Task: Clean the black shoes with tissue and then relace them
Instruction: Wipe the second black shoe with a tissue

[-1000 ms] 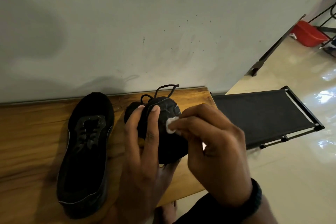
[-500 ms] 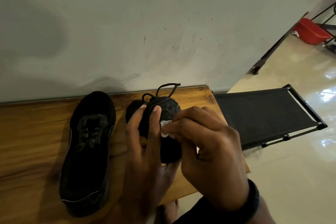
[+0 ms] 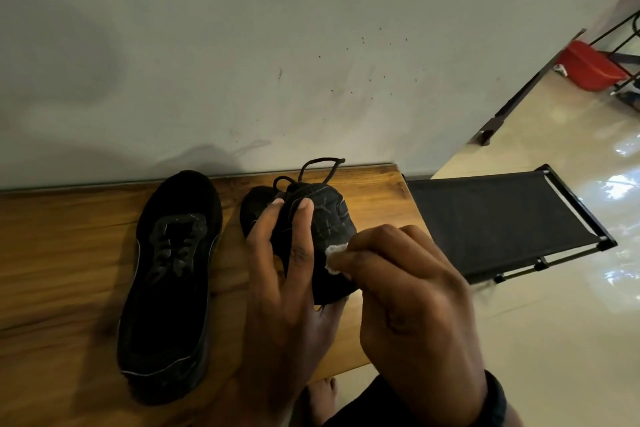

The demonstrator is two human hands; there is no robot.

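Head view: our left hand point(image 3: 287, 270) grips the raised shoe point(image 3: 329, 215), long axis near-to-far over the table point(image 3: 52, 270); our right hand point(image 3: 415, 305), just right, pinches the tissue point(image 3: 334, 255) against its right side.

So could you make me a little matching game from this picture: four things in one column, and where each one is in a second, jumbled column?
Things
1. tissue
2. shoe with lace loops
3. other shoe
4. black fabric frame

Places
A. lying on the wooden table, untouched
B. pinched in the right hand
C. standing on the shiny floor
D. gripped by the left hand

Pairs: 1-B, 2-D, 3-A, 4-C.
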